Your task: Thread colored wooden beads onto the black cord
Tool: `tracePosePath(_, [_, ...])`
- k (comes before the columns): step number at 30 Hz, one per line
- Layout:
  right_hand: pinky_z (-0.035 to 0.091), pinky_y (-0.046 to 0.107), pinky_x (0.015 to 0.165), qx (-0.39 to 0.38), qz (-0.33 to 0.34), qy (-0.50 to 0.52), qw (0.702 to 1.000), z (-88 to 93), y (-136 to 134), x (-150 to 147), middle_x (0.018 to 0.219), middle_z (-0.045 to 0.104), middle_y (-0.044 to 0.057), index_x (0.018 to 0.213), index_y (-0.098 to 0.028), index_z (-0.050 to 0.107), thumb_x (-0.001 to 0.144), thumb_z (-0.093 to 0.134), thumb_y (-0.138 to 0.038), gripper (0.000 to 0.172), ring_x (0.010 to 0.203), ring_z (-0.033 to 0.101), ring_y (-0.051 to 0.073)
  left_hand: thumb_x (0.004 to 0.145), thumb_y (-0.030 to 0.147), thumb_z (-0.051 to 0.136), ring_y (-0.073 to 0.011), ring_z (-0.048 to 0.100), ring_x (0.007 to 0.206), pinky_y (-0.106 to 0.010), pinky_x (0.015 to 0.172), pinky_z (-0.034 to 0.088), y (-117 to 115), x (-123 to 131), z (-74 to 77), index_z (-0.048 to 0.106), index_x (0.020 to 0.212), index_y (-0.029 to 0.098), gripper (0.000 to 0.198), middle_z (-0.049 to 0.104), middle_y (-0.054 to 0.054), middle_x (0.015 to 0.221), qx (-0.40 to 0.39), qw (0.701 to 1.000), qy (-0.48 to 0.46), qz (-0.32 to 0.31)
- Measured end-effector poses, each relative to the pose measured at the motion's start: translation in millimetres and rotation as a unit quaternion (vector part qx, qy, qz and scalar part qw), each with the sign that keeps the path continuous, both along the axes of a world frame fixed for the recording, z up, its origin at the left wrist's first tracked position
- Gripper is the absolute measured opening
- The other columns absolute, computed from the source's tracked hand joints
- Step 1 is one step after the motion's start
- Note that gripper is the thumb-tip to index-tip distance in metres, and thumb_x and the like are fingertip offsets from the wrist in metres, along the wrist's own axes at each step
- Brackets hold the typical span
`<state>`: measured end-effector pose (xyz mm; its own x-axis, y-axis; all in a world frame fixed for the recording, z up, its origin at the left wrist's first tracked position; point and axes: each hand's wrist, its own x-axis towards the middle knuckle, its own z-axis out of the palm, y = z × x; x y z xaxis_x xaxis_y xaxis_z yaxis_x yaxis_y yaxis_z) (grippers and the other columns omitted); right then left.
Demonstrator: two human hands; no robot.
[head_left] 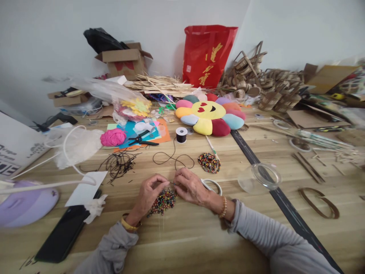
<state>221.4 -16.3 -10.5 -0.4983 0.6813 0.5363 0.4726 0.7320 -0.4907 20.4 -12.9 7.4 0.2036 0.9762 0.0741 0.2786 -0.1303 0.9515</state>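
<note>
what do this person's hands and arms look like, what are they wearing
Both arms have wrinkled, plain grey long sleeves. The left hand is ungloved, with a smooth gold-coloured bangle at the wrist. The right hand is ungloved too, with a gold-toned beaded bracelet at its wrist.

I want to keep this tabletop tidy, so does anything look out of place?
The black cords beyond and left of the left hand stand out: they lie in a tangled heap, strands straying outward. Loose beads also lie piled directly on the tabletop, though perhaps on purpose. I see nothing clearly damaged.
</note>
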Motion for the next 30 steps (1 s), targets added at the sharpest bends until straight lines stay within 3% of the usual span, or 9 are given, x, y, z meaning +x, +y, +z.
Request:
tracePosePath(6, [0.048,0.036,0.075,0.003,-0.027,-0.013,1.000,-0.7,1,-1,0.097,0.057,0.010,0.092,-0.019,0.053,0.087,0.052,-0.014,0.007,0.089,0.051,0.023,0.073,0.031,0.071,-0.0161,0.062,0.064,-0.024,0.063,0.050,-1,0,4.8,0.066,0.068,0.016,0.016,0.068,-0.001,0.067,-0.012,0.997,-0.034,0.068])
tracePosePath(9, [0.049,0.037,0.076,0.014,-0.034,-0.010,0.999,-0.4,1,-1,0.099,0.057,0.011,0.100,-0.018,0.053,0.083,0.049,-0.008,0.020,0.090,0.051,0.023,0.073,0.031,0.071,-0.0170,0.064,0.067,-0.025,0.066,0.051,-1,1,7.0,0.067,0.068,0.016,0.016,0.071,-0.002,0.069,-0.021,0.997,-0.045,0.059])
tracePosePath(13, [0.051,0.040,0.082,0.011,0.008,0.010,1.000,3.7,0,0,0.109,0.056,0.014,0.115,-0.017,0.050,0.083,0.050,-0.010,0.033,0.098,0.053,0.025,0.074,0.027,0.071,-0.0163,0.064,0.068,-0.025,0.067,0.051,-1,1,4.9,0.067,0.067,0.016,0.014,0.070,-0.003,0.070,-0.020,0.998,-0.054,0.020])
tracePosePath(16, [0.051,0.039,0.085,-0.001,0.043,0.029,0.999,5.0,-1,1,0.110,0.059,0.013,0.117,-0.017,0.049,0.091,0.054,-0.019,0.027,0.100,0.055,0.024,0.076,0.024,0.070,-0.0160,0.064,0.070,-0.025,0.069,0.051,-2,2,-1.1,0.067,0.068,0.016,0.012,0.070,-0.003,0.071,-0.025,0.997,-0.064,-0.025])
tracePosePath(21, [0.051,0.033,0.079,0.011,0.066,0.027,0.997,-1.4,0,2,0.091,0.064,0.008,0.105,-0.018,0.056,0.099,0.049,-0.020,0.009,0.086,0.058,0.019,0.076,0.023,0.070,-0.0157,0.063,0.070,-0.025,0.069,0.050,-3,1,-6.5,0.066,0.070,0.015,0.011,0.069,-0.002,0.072,-0.027,0.997,-0.058,-0.052])
tracePosePath(30, [0.051,0.032,0.077,0.010,0.048,0.015,0.999,-4.9,1,1,0.088,0.064,0.007,0.101,-0.018,0.060,0.099,0.051,-0.025,0.012,0.083,0.059,0.018,0.078,0.026,0.069,-0.0159,0.062,0.068,-0.025,0.067,0.049,-4,0,-3.5,0.067,0.071,0.015,0.013,0.068,-0.002,0.071,-0.025,0.998,-0.029,-0.056])
